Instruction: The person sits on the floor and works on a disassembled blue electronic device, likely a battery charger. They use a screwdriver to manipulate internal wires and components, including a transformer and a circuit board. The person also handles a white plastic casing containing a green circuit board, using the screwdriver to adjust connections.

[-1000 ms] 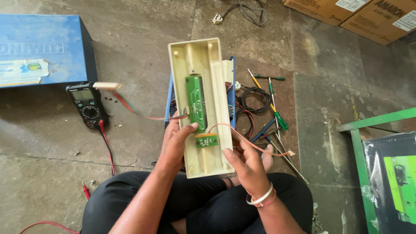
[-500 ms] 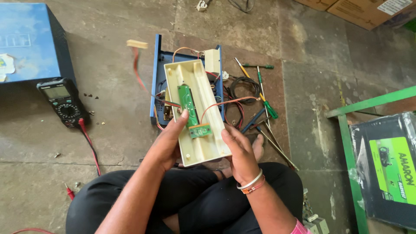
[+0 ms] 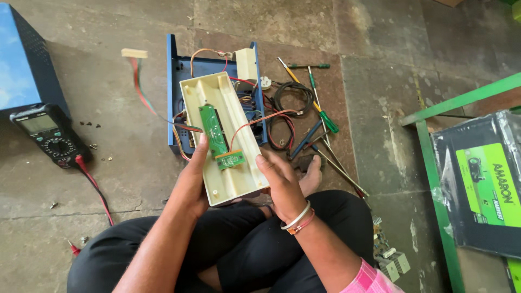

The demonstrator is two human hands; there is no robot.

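Both my hands hold a cream plastic front panel [image 3: 239,179], inner side up, above my crossed legs. My left hand [image 3: 194,182] grips its left edge, thumb resting near a long green circuit board [image 3: 213,130] fixed inside. My right hand [image 3: 282,182] grips the right edge, thumb close to a small green board [image 3: 230,160]. An orange wire [image 3: 260,120] runs from the small board to the open blue metal chassis [image 3: 175,87] lying on the floor behind the panel.
A black multimeter [image 3: 51,138] with a red lead lies at left beside a blue box [image 3: 24,59]. Screwdrivers [image 3: 320,108] and coiled black cable [image 3: 293,97] lie right of the chassis. A green metal frame [image 3: 434,163] and a wrapped battery [image 3: 480,184] stand at right.
The panel has come down and closer to my lap, uncovering the blue chassis behind it. My view has shifted so everything on the floor slid left.
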